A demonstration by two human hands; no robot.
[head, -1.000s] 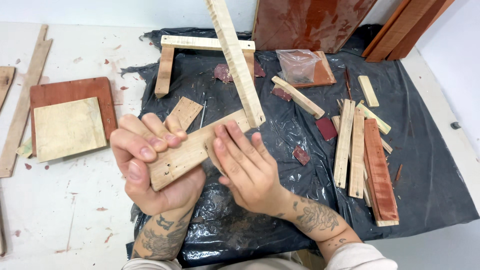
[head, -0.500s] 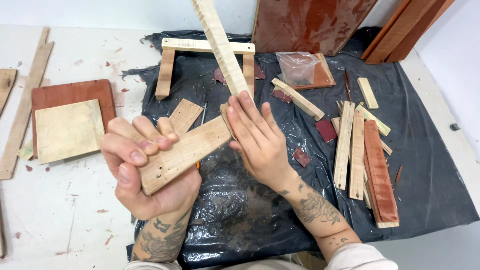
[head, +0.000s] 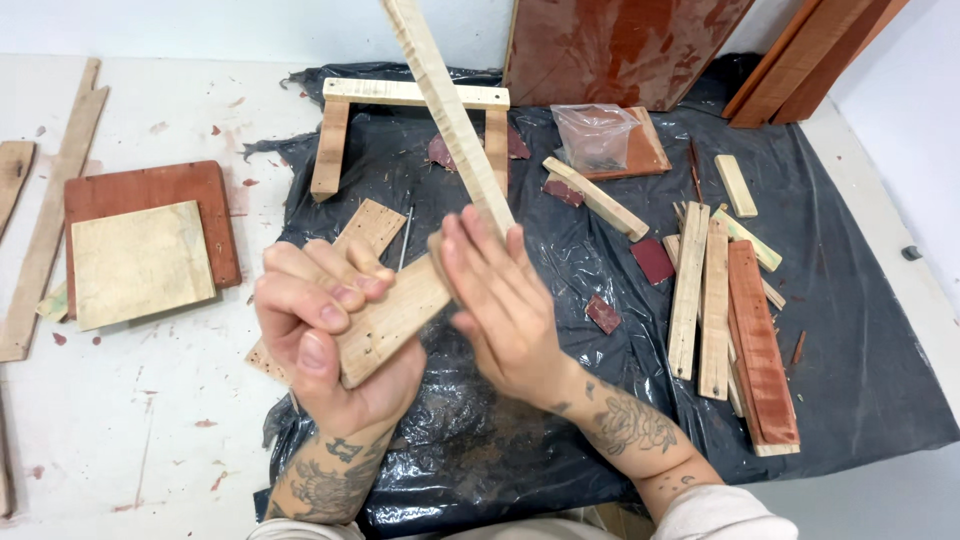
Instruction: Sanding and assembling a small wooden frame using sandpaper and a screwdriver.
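My left hand (head: pixel 320 330) is closed around the lower end of a short pale plank (head: pixel 395 320), holding it tilted above the black plastic sheet (head: pixel 850 370). A long pale strip (head: pixel 450 110) rises from the plank's upper end toward the camera and seems fixed to it. My right hand (head: pixel 500 310) lies flat against that upper end where the strip meets it, fingers straight and together, thumb hidden. Under my hands a second short plank (head: pixel 372 222) lies on the sheet.
A three-sided wooden frame (head: pixel 400 93) lies at the back, a plastic bag (head: pixel 595 135) on a reddish board beside it. Several slats (head: pixel 700 290) and a red strip (head: pixel 760 340) lie at right. A pale square board (head: pixel 140 260) rests on a reddish board (head: pixel 150 185) at left.
My right hand has slid up along the plank from its middle to the end by the strip. My left hand has tilted the plank a little steeper.
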